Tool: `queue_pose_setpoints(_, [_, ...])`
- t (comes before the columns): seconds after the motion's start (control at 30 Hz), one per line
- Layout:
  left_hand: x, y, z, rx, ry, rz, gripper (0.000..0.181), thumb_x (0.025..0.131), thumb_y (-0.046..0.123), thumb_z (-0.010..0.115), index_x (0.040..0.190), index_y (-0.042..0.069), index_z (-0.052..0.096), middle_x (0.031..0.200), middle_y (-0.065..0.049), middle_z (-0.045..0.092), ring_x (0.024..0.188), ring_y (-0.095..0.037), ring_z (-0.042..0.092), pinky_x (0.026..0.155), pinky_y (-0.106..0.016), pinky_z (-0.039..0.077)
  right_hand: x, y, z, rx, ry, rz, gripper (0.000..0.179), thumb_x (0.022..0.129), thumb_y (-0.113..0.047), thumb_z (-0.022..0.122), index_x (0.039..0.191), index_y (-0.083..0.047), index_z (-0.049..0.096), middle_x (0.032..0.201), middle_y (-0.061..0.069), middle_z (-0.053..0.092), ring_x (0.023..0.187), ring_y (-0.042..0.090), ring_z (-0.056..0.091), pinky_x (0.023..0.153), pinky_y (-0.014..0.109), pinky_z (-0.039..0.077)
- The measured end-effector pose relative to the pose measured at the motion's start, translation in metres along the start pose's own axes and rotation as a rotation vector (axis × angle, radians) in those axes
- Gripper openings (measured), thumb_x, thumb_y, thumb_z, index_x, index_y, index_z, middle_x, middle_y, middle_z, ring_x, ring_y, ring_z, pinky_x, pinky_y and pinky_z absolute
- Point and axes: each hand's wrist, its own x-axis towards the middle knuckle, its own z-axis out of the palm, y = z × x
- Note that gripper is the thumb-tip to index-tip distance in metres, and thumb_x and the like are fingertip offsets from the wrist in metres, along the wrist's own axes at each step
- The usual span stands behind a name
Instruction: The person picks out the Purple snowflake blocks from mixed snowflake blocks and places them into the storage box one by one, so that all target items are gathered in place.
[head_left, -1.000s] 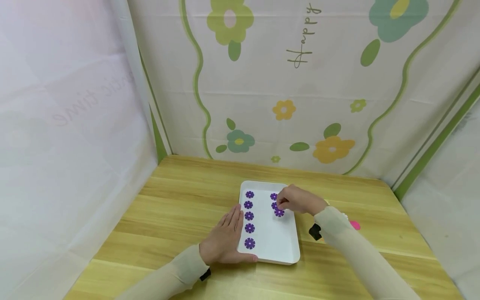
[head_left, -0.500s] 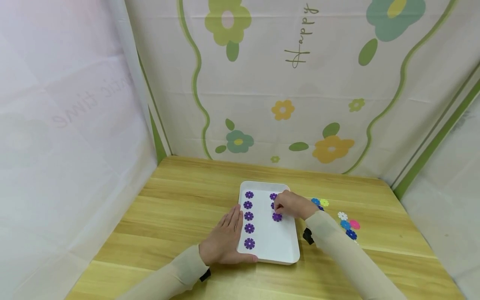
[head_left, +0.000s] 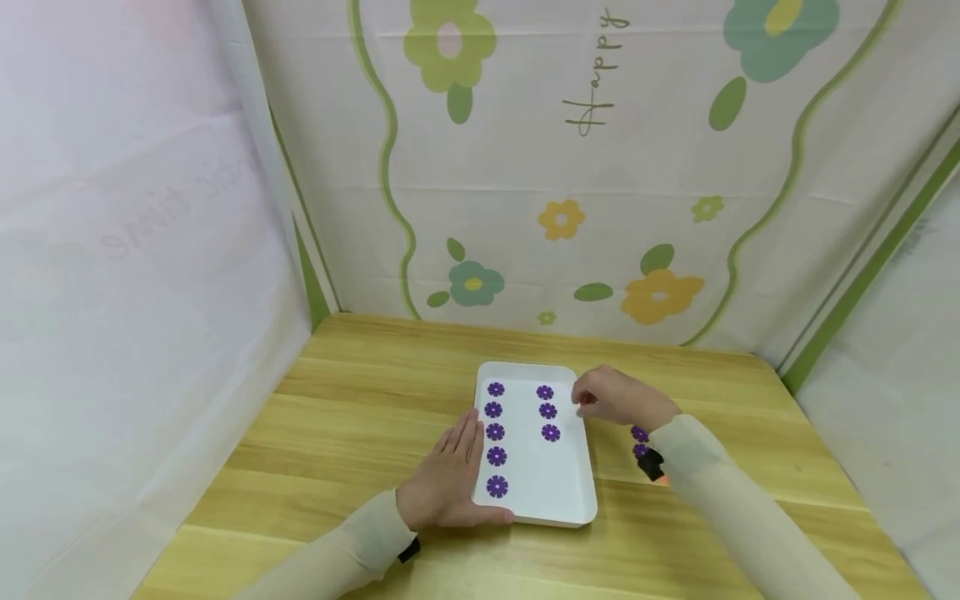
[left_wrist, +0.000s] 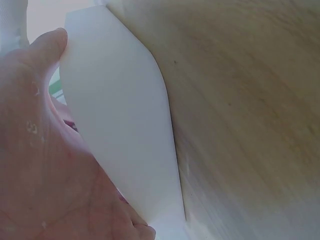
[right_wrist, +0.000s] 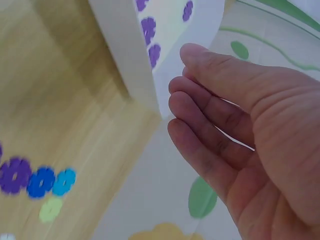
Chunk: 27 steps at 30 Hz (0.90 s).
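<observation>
A white rectangular tray (head_left: 540,483) lies on the table with purple flower-shaped discs in two columns. Several discs, such as the purple disc (head_left: 497,456), line its left side; three more, among them the purple disc (head_left: 551,432), sit toward the far right. My left hand (head_left: 448,475) rests against the tray's left side and near-left corner, fingers straight, thumb along the near rim. My right hand (head_left: 618,396) is over the tray's right edge, fingers loosely bent. In the right wrist view nothing shows between its thumb and fingers.
Loose flower discs lie on the wooden table (head_left: 360,400) right of the tray, including purple discs (head_left: 640,434), a dark blue disc (right_wrist: 41,182), a light blue disc (right_wrist: 64,181) and a yellow-green disc (right_wrist: 50,209). My right forearm hides part of them. A flower-printed cloth (head_left: 510,167) hangs behind.
My right hand set a purple disc below two others in the right column, let go of it and moved right to the tray's edge. The left hand stayed in place.
</observation>
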Motion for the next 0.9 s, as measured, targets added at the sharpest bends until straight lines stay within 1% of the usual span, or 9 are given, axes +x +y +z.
queue_pose_setpoints(0.07, [0.0, 0.0, 0.0, 0.001, 0.002, 0.001, 0.134, 0.084, 0.093, 0.049, 0.166, -0.007, 0.017, 0.175, -0.029, 0.006, 0.164, -0.043, 0.013, 0.133, -0.051, 0.026, -0.012, 0.005, -0.006, -0.021, 0.015, -0.001, 0.009, 0.095, -0.003, 0.075, 0.086, -0.006, 0.075, 0.078, -0.001, 0.069, 0.068, 0.001, 0.051, 0.064, 0.021, 0.048])
queue_pose_setpoints(0.2, [-0.002, 0.0, -0.002, -0.011, 0.002, 0.001, 0.133, 0.084, 0.093, 0.05, 0.166, -0.007, 0.017, 0.175, -0.029, 0.006, 0.164, -0.043, 0.013, 0.132, -0.052, 0.026, -0.038, 0.02, -0.011, -0.061, 0.023, 0.045, 0.002, 0.094, -0.01, 0.079, 0.095, -0.012, 0.078, 0.086, -0.007, 0.073, 0.073, -0.002, 0.056, 0.068, 0.022, 0.054])
queue_pose_setpoints(0.23, [-0.002, 0.0, -0.002, -0.013, 0.001, 0.0, 0.133, 0.084, 0.093, 0.05, 0.166, -0.007, 0.017, 0.175, -0.029, 0.006, 0.164, -0.043, 0.013, 0.132, -0.052, 0.026, -0.044, 0.023, -0.011, -0.061, 0.02, 0.058, 0.003, 0.094, -0.01, 0.079, 0.093, -0.013, 0.077, 0.084, -0.008, 0.071, 0.072, -0.002, 0.055, 0.067, 0.022, 0.053])
queue_pose_setpoints(0.37, [-0.003, 0.0, -0.003, -0.024, 0.007, 0.0, 0.133, 0.084, 0.092, 0.051, 0.165, -0.008, 0.017, 0.175, -0.029, 0.007, 0.164, -0.044, 0.014, 0.132, -0.052, 0.026, -0.066, 0.04, -0.008, -0.014, 0.011, 0.104, 0.011, 0.093, -0.009, 0.08, 0.086, -0.014, 0.073, 0.078, -0.009, 0.064, 0.068, 0.001, 0.048, 0.062, 0.022, 0.046])
queue_pose_setpoints(0.43, [-0.003, -0.001, -0.003, -0.027, 0.012, 0.002, 0.133, 0.084, 0.091, 0.052, 0.165, -0.008, 0.017, 0.175, -0.03, 0.007, 0.164, -0.044, 0.015, 0.132, -0.052, 0.026, -0.075, 0.048, -0.005, 0.031, 0.016, 0.128, 0.01, 0.094, -0.008, 0.078, 0.086, -0.011, 0.073, 0.076, -0.007, 0.063, 0.066, 0.004, 0.045, 0.061, 0.023, 0.043])
queue_pose_setpoints(0.5, [-0.004, -0.001, -0.003, -0.032, 0.015, 0.003, 0.133, 0.084, 0.092, 0.052, 0.165, -0.008, 0.017, 0.175, -0.03, 0.007, 0.164, -0.044, 0.015, 0.132, -0.052, 0.026, -0.083, 0.056, -0.001, 0.061, 0.028, 0.156, 0.003, 0.095, -0.009, 0.078, 0.092, -0.009, 0.076, 0.08, -0.007, 0.066, 0.068, 0.003, 0.048, 0.063, 0.023, 0.046])
queue_pose_setpoints(0.67, [-0.004, -0.001, -0.003, -0.038, 0.011, 0.004, 0.134, 0.084, 0.092, 0.051, 0.165, -0.008, 0.017, 0.175, -0.03, 0.006, 0.164, -0.044, 0.014, 0.132, -0.053, 0.027, -0.097, 0.075, 0.012, 0.104, 0.055, 0.245, 0.014, 0.095, -0.015, 0.079, 0.105, -0.004, 0.079, 0.091, -0.003, 0.075, 0.074, 0.002, 0.061, 0.068, 0.026, 0.057])
queue_pose_setpoints(0.8, [-0.003, -0.001, -0.002, -0.029, 0.008, 0.005, 0.134, 0.083, 0.093, 0.05, 0.165, -0.008, 0.017, 0.175, -0.029, 0.007, 0.164, -0.043, 0.014, 0.132, -0.052, 0.027, -0.1, 0.083, 0.026, 0.134, 0.07, 0.324, 0.019, 0.095, -0.016, 0.079, 0.109, -0.003, 0.079, 0.096, 0.0, 0.076, 0.081, 0.006, 0.066, 0.071, 0.028, 0.06])
queue_pose_setpoints(0.9, [-0.003, -0.001, -0.001, -0.02, 0.012, 0.008, 0.134, 0.083, 0.093, 0.05, 0.165, -0.008, 0.018, 0.175, -0.029, 0.008, 0.164, -0.043, 0.015, 0.132, -0.052, 0.027, -0.099, 0.083, 0.035, 0.159, 0.085, 0.356, 0.018, 0.096, -0.017, 0.079, 0.108, -0.004, 0.079, 0.095, 0.0, 0.076, 0.081, 0.009, 0.067, 0.072, 0.029, 0.06])
